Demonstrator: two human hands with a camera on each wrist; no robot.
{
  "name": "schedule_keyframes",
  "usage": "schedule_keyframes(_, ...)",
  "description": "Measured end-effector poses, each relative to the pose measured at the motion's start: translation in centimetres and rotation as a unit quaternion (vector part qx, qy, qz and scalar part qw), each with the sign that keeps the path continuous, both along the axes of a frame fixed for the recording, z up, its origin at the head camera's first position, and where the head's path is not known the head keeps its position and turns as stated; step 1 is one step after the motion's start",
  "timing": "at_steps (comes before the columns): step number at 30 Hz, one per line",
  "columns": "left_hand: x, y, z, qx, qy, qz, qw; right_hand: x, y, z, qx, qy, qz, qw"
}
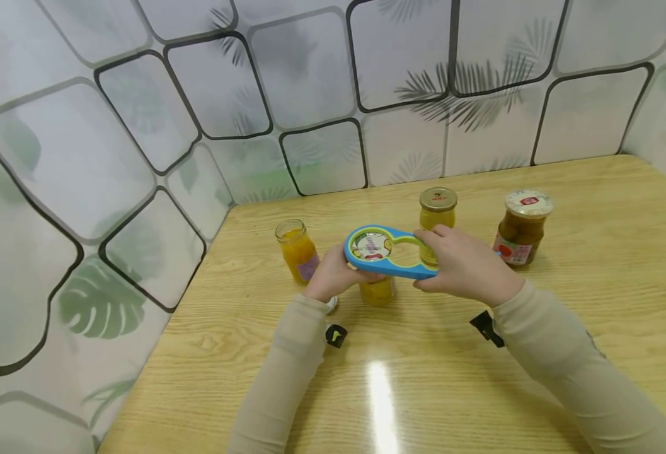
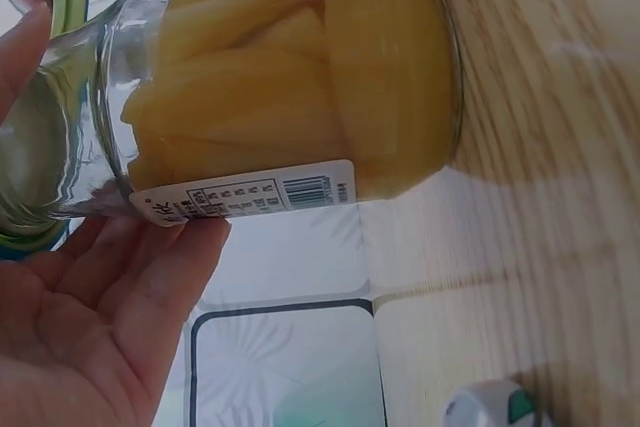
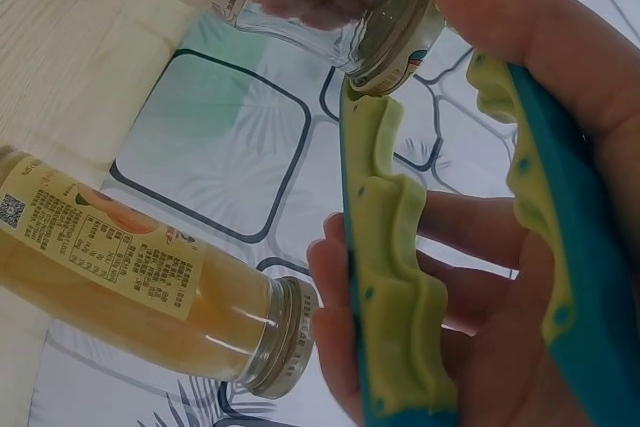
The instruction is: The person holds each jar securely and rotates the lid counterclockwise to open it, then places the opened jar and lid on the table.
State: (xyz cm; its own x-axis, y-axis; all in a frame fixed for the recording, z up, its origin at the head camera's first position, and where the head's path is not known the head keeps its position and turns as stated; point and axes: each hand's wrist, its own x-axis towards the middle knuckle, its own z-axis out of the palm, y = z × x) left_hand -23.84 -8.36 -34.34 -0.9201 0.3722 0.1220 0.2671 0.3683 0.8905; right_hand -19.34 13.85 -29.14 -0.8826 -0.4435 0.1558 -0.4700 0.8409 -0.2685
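A glass jar of yellow fruit (image 1: 377,292) stands on the table, and my left hand (image 1: 335,272) grips it round the neck. Its patterned lid (image 1: 371,246) sits inside the wide end of a blue and green jar opener (image 1: 401,272). My right hand (image 1: 469,263) holds the opener by its other end, thumb on one arm and fingers round the other. In the right wrist view, the toothed green inner edges (image 3: 400,277) meet the lid's rim. The left wrist view shows the jar's barcode label (image 2: 260,195) and fruit pieces.
An uncapped jar of orange fruit (image 1: 297,255) stands at left, with a loose lid (image 1: 332,305) near my left wrist. Behind the opener is a gold-lidded jar (image 1: 438,208). A darker jar (image 1: 518,230) stands at right. The patterned wall (image 1: 321,157) borders the table.
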Motion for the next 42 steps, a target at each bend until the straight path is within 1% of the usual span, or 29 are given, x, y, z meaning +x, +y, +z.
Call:
schedule_keyframes(5, -0.1, 0.1, 0.0, -0.004, 0.007, 0.016, 0.9998, 0.0, 0.0, -0.1, 0.002, 0.0, 0.001, 1.0)
schedule_keyframes(8, -0.1, 0.1, 0.0, -0.013, 0.002, 0.026, 0.9996, 0.0, 0.0, -0.2, 0.003, 0.002, 0.004, 1.0)
schedule_keyframes(14, -0.1, 0.1, 0.0, -0.019, -0.009, 0.029, 0.9994, -0.1, 0.1, -0.4, 0.004, 0.004, 0.007, 1.0)
schedule_keyframes(23, -0.1, 0.1, 0.1, -0.026, -0.004, 0.03, 0.9992, -0.3, 0.1, -0.2, 0.007, 0.008, 0.003, 1.0)
schedule_keyframes(27, -0.1, 0.1, 0.1, -0.014, -0.008, 0.024, 0.9996, -0.3, 0.0, -0.1, 0.012, 0.014, -0.004, 1.0)
schedule_keyframes(30, -0.2, 0.1, 0.0, 0.011, -0.02, 0.005, 0.9997, -0.1, -0.2, -0.2, 0.016, 0.018, -0.015, 1.0)
schedule_keyframes(32, -0.2, 0.0, -0.1, 0.026, -0.035, -0.01, 0.999, 0.0, -0.3, -0.2, 0.016, 0.021, -0.021, 0.999)
schedule_keyframes(34, -0.2, 0.0, -0.2, 0.033, -0.049, -0.022, 0.998, 0.1, -0.4, -0.3, 0.016, 0.026, -0.028, 0.999)
schedule_keyframes(37, -0.1, 0.0, -0.5, 0.003, -0.063, -0.032, 0.9975, 0.1, -0.6, -0.4, 0.015, 0.031, -0.033, 0.999)
schedule_keyframes(39, -0.1, 0.1, -0.8, -0.019, -0.067, -0.032, 0.997, 0.1, -0.6, -0.4, 0.015, 0.032, -0.035, 0.999)
schedule_keyframes(42, 0.0, 0.4, -1.1, -0.023, -0.074, -0.028, 0.9966, 0.1, -0.7, -0.4, 0.017, 0.032, -0.038, 0.999)
